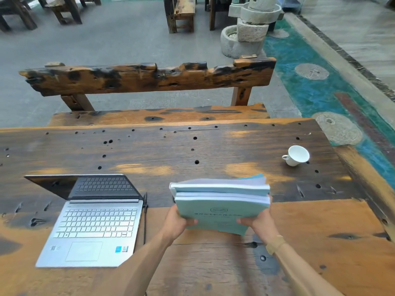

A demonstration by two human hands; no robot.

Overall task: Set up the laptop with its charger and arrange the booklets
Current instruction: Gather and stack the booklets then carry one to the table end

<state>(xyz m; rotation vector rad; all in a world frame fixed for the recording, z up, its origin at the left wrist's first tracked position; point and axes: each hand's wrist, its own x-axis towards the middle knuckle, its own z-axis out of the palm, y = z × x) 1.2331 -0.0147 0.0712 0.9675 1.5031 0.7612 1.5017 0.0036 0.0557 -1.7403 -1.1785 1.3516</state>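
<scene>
A stack of light blue booklets (220,201) is lifted off the wooden table (171,150), tilted towards me. My left hand (178,222) grips its left near edge, thumb on the cover. My right hand (259,223) grips the right near edge the same way. A silver laptop (94,227) lies open at the left, its dark screen leaning far back. A black charger cable (145,216) runs along the laptop's right side to its hinge end and off the table's near edge.
A white cup (296,155) lies tipped on its side at the table's far right. A rough wooden bench (149,79) stands beyond the far edge. Stone millstones (250,28) and more wooden furniture sit on the floor behind.
</scene>
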